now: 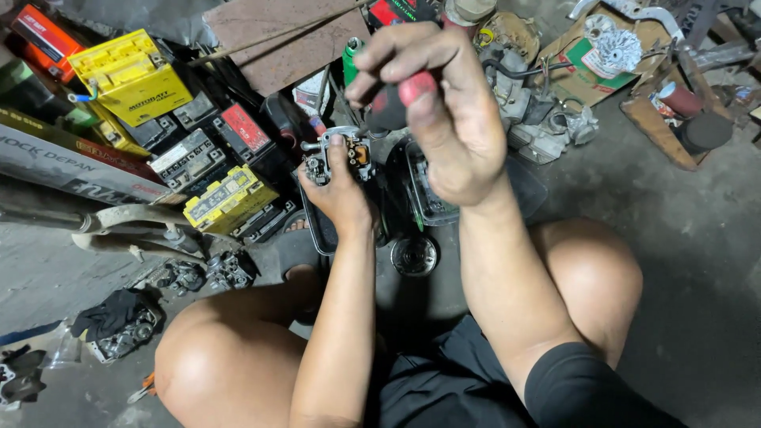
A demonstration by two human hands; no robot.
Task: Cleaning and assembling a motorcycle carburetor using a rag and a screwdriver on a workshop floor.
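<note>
Here, left hand [342, 194] grips carburetor [339, 157] over the floor; right hand [432, 103], fingers clenched on screwdriver [400, 99], sits above-right, shaft angled down-left twd. carb.

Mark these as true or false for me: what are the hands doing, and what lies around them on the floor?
1. The right hand grips a red-and-black tool handle. True.
2. The left hand holds a small metal engine part. True.
3. The yellow battery sits right of the hands. False: it lies to their left.
4. The person works at a table. False: they squat over a concrete floor.
5. Both hands are empty. False: each holds something.
</note>
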